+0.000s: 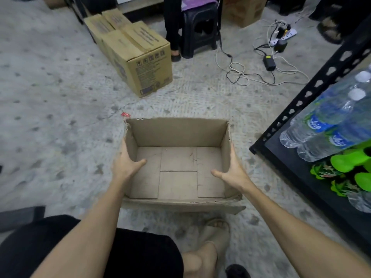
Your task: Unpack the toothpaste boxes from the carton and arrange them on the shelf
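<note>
The open brown cardboard carton (178,157) stands on the grey speckled floor (50,127), and only its bare bottom shows inside. The left hand (125,164) grips its left wall, thumb inside, and the right hand (233,171) grips its right wall likewise. The black metal shelf (313,87) with clear water bottles (321,125) is at the right.

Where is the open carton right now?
In the head view the open carton sits centre on the floor, gripped by left hand and right hand, left of the black shelf.
</note>
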`<state>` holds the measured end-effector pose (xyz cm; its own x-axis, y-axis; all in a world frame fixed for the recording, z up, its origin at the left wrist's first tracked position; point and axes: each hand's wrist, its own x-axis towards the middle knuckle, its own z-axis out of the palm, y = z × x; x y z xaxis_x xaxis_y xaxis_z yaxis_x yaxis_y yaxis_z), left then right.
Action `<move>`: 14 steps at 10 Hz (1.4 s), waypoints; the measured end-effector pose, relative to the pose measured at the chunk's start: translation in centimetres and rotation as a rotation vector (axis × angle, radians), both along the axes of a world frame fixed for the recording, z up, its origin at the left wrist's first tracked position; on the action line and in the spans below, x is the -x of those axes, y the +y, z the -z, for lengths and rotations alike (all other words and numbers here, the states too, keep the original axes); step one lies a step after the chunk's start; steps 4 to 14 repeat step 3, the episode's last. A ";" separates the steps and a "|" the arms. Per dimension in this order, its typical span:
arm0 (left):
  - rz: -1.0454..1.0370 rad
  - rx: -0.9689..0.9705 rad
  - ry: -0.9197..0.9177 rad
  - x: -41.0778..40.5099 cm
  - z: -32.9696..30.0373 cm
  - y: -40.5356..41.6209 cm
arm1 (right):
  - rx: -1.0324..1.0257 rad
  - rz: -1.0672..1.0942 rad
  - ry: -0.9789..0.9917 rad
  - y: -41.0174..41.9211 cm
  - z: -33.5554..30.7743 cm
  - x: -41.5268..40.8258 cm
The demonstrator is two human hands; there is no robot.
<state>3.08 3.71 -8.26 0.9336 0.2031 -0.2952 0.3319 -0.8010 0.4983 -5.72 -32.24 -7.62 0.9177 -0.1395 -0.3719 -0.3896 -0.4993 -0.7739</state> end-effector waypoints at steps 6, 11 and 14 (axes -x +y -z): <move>0.026 -0.288 -0.270 1.6 -1.4 -3.1 | 0.298 0.129 -0.106 0.0 0.4 1.4; 0.026 -0.288 -0.270 1.6 -1.4 -3.1 | 0.298 0.129 -0.106 0.0 0.4 1.4; 0.026 -0.288 -0.270 1.6 -1.4 -3.1 | 0.298 0.129 -0.106 0.0 0.4 1.4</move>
